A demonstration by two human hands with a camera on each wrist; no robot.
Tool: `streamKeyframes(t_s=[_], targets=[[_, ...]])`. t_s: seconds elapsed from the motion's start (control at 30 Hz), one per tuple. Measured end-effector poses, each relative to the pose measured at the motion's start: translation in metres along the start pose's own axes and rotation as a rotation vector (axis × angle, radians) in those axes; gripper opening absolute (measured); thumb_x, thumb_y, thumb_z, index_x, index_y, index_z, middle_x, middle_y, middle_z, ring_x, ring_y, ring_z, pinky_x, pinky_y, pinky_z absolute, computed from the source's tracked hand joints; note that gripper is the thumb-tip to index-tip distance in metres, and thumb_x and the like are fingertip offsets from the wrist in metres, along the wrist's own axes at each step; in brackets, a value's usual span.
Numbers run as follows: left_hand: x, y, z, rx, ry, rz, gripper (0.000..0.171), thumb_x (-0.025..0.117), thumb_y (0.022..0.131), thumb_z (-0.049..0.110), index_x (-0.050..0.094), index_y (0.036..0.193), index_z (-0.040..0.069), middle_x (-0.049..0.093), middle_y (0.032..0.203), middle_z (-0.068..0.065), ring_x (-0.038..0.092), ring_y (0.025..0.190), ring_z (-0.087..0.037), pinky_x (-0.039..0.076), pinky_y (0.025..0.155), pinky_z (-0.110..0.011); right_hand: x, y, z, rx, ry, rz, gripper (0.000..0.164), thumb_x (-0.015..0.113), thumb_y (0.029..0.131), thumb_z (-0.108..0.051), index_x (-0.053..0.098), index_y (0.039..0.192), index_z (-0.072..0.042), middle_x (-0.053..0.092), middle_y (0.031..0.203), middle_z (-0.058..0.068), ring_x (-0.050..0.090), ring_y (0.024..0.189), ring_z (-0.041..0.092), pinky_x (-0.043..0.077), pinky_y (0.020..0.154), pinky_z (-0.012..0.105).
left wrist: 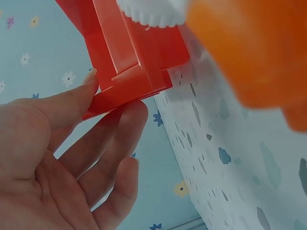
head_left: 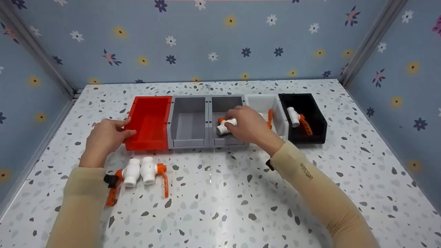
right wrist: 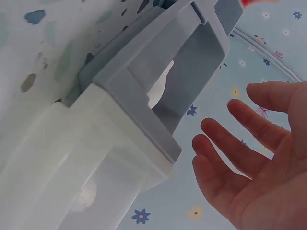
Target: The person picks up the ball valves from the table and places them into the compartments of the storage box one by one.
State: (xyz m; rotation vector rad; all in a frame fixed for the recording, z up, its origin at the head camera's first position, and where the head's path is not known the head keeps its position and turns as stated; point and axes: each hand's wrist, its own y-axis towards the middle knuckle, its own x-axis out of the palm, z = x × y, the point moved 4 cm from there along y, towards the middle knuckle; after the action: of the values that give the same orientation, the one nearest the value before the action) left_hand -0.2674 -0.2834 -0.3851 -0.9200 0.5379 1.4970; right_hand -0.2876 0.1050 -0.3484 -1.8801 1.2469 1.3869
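Note:
My left hand (head_left: 105,137) grips the side wall of the red bin (head_left: 148,120); in the left wrist view the thumb lies over the rim and the fingers (left wrist: 132,120) reach along the outside. Over the right-hand grey bin (head_left: 227,101) hovers my right hand (head_left: 253,125). Its fingers look relaxed and apart in the right wrist view, with nothing between them. Below that hand, a white ball valve (head_left: 223,128) with an orange part lies inside the grey bin, partly hidden by the hand in the head view.
Another grey bin (head_left: 188,120) stands beside the red one. To the right are a white bin (head_left: 283,127) with an orange-handled valve (head_left: 269,117) and a black bin (head_left: 318,129) holding another valve (head_left: 294,117). Two more valves (head_left: 131,174) (head_left: 149,172) lie near my left forearm.

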Motion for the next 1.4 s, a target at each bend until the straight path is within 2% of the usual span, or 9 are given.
streamKeyframes(t_s=[0.27, 0.57, 0.77, 1.0, 1.17, 1.4], targets=[[-0.001, 0.000, 0.000, 0.009, 0.026, 0.008, 0.062, 0.068, 0.096, 0.032, 0.040, 0.149, 0.015, 0.057, 0.132, -0.026, 0.052, 0.101, -0.034, 0.047, 0.071, -0.036, -0.010, -0.029, 0.014, -0.075, -0.035, 0.116, 0.021, 0.063, 0.097, -0.024, 0.073, 0.110, -0.011, 0.068, 0.110, 0.006, 0.058, 0.103, 0.028, 0.050, 0.086, 0.043], [0.000, -0.005, 0.002, 0.034, 0.044, 0.045, 0.061, 0.068, 0.096, 0.031, 0.041, 0.149, 0.014, 0.059, 0.129, -0.025, 0.055, 0.090, -0.030, 0.045, 0.065, -0.034, -0.019, -0.061, 0.034, -0.136, -0.126, 0.183, 0.013, 0.068, 0.094, -0.018, 0.074, 0.103, -0.010, 0.068, 0.106, 0.008, 0.059, 0.098, 0.028, 0.049, 0.088, 0.042], [0.000, -0.004, 0.003, 0.030, 0.050, 0.041, 0.062, 0.067, 0.096, 0.032, 0.040, 0.149, 0.014, 0.058, 0.130, -0.026, 0.054, 0.093, -0.031, 0.044, 0.066, -0.036, -0.029, -0.074, 0.057, -0.080, -0.145, 0.221, 0.014, 0.072, 0.092, -0.019, 0.073, 0.103, -0.009, 0.068, 0.106, 0.008, 0.058, 0.096, 0.028, 0.052, 0.081, 0.042], [0.001, -0.003, 0.001, 0.024, 0.047, 0.023, 0.062, 0.067, 0.096, 0.032, 0.038, 0.149, 0.015, 0.057, 0.133, -0.025, 0.053, 0.098, -0.032, 0.044, 0.068, -0.036, -0.038, -0.086, 0.089, 0.023, -0.180, 0.237, 0.019, 0.068, 0.094, -0.020, 0.074, 0.108, -0.009, 0.066, 0.116, 0.012, 0.057, 0.106, 0.033, 0.051, 0.086, 0.050], [0.001, -0.004, 0.001, 0.026, 0.039, 0.029, 0.062, 0.067, 0.097, 0.031, 0.039, 0.149, 0.015, 0.057, 0.132, -0.025, 0.053, 0.097, -0.032, 0.044, 0.069, -0.036, -0.044, -0.095, 0.107, 0.064, -0.184, 0.248, 0.021, 0.066, 0.095, -0.020, 0.073, 0.110, -0.007, 0.066, 0.115, 0.013, 0.056, 0.105, 0.034, 0.050, 0.086, 0.052], [0.001, -0.003, 0.001, 0.037, 0.048, 0.039, 0.061, 0.067, 0.096, 0.030, 0.040, 0.149, 0.014, 0.058, 0.132, -0.025, 0.054, 0.097, -0.033, 0.044, 0.068, -0.036, -0.055, -0.108, 0.132, 0.135, -0.177, 0.258, 0.022, 0.065, 0.096, -0.019, 0.072, 0.112, -0.005, 0.064, 0.118, 0.017, 0.055, 0.110, 0.038, 0.046, 0.092, 0.056]])
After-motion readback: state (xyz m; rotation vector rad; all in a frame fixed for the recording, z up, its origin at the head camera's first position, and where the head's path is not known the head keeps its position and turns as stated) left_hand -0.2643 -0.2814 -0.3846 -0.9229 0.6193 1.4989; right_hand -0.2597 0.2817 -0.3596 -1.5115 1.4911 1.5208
